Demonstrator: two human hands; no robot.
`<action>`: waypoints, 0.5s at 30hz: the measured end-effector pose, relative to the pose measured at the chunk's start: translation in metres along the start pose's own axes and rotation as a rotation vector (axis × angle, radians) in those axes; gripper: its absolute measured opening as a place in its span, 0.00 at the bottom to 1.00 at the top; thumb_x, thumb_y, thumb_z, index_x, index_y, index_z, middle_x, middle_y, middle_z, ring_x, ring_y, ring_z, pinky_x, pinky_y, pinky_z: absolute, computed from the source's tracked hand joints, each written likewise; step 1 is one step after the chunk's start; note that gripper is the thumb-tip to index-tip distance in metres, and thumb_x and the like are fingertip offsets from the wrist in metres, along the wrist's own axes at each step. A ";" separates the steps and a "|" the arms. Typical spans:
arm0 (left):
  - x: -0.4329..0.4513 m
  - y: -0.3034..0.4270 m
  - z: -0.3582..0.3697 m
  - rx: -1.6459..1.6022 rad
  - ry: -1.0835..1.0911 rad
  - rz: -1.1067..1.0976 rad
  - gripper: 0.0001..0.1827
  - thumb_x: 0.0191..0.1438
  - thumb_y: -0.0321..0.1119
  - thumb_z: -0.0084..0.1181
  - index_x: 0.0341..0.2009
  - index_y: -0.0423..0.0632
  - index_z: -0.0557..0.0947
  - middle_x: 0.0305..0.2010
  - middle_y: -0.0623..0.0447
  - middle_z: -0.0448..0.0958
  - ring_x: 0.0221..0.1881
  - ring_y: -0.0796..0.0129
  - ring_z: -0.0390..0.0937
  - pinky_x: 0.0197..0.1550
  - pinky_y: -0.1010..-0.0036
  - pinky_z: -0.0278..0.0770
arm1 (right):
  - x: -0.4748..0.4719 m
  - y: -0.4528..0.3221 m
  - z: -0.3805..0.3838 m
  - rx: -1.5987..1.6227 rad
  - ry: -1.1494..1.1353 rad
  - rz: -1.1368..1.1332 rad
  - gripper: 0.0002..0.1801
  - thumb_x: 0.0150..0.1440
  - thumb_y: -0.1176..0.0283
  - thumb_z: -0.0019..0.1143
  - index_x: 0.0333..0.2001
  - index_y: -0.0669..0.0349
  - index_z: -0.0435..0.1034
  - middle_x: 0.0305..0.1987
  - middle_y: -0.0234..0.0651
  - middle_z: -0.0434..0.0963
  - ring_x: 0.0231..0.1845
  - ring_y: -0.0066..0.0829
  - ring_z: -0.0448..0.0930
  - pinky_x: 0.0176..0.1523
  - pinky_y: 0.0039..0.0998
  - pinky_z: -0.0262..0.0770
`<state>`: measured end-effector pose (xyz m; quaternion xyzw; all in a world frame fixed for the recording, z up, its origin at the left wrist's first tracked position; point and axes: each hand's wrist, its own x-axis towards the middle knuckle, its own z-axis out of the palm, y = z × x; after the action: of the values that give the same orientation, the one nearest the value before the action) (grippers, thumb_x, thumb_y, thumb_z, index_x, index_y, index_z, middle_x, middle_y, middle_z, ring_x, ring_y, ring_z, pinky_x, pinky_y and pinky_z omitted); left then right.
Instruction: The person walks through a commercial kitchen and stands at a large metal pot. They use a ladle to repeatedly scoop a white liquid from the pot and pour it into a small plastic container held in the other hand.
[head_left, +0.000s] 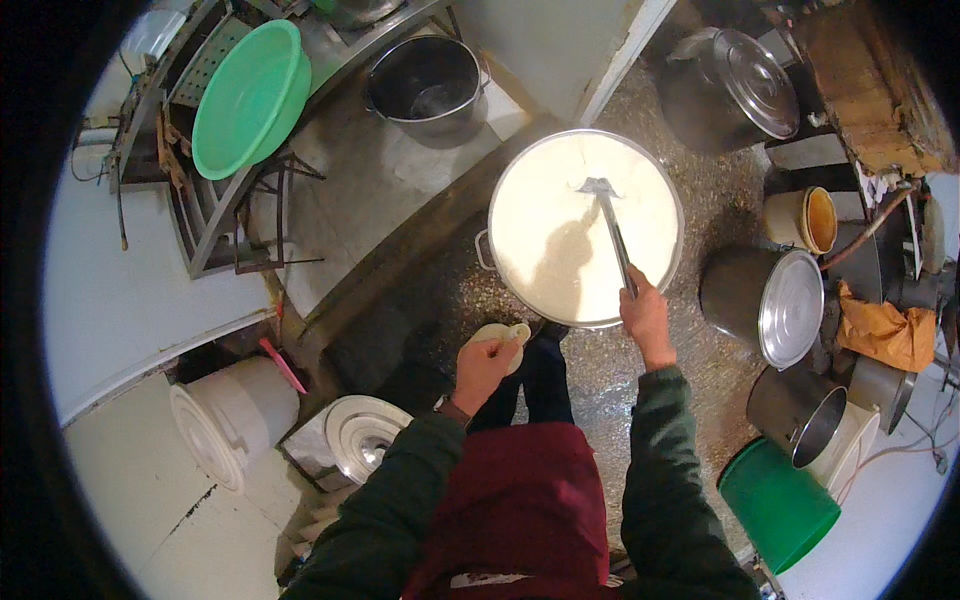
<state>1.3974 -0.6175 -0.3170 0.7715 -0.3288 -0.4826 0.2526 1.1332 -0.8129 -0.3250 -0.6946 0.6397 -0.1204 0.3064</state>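
A large round metal pot (525, 277) full of creamy white liquid stands on the floor in front of me. My right hand (646, 315) is closed around the handle of a long metal utensil (616, 236), whose far end dips into the liquid near the middle; its head is partly hidden there. At the pot's near left side, my left hand (484, 367) pinches a small pale round object (491, 334), perhaps a lid or container, with a ring-like knob on top. It is held below the pot's rim, apart from it.
A dark metal pot (431, 120) stands beyond a raised curb. On the left are a green plastic basin (251, 97) and a white lidded bucket (232, 420). Lidded pots (791, 307), a yellowish bucket (784, 217) and a green bucket (780, 502) line the right.
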 end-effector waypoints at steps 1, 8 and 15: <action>-0.002 -0.001 -0.001 -0.027 0.036 0.060 0.29 0.67 0.50 0.66 0.21 0.38 0.82 0.15 0.53 0.73 0.20 0.75 0.71 0.26 0.67 0.69 | 0.011 -0.002 0.001 -0.029 -0.041 -0.009 0.29 0.63 0.72 0.58 0.69 0.55 0.74 0.44 0.61 0.86 0.45 0.66 0.87 0.52 0.56 0.84; -0.014 -0.009 -0.015 -0.158 0.032 0.062 0.29 0.69 0.47 0.65 0.20 0.40 0.80 0.16 0.56 0.73 0.21 0.78 0.69 0.25 0.69 0.67 | 0.059 -0.006 0.011 0.108 -0.333 0.331 0.29 0.62 0.71 0.54 0.68 0.57 0.75 0.37 0.53 0.87 0.32 0.46 0.89 0.41 0.45 0.86; 0.007 -0.018 -0.036 0.033 0.054 -0.042 0.30 0.65 0.52 0.69 0.23 0.36 0.79 0.17 0.46 0.66 0.21 0.75 0.61 0.24 0.62 0.62 | 0.048 0.009 0.060 0.060 -0.346 0.272 0.30 0.63 0.72 0.55 0.70 0.58 0.73 0.34 0.50 0.88 0.24 0.39 0.87 0.30 0.41 0.87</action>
<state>1.4368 -0.6087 -0.3190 0.7950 -0.3136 -0.4613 0.2385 1.1669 -0.8427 -0.3885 -0.6026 0.6617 0.0239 0.4455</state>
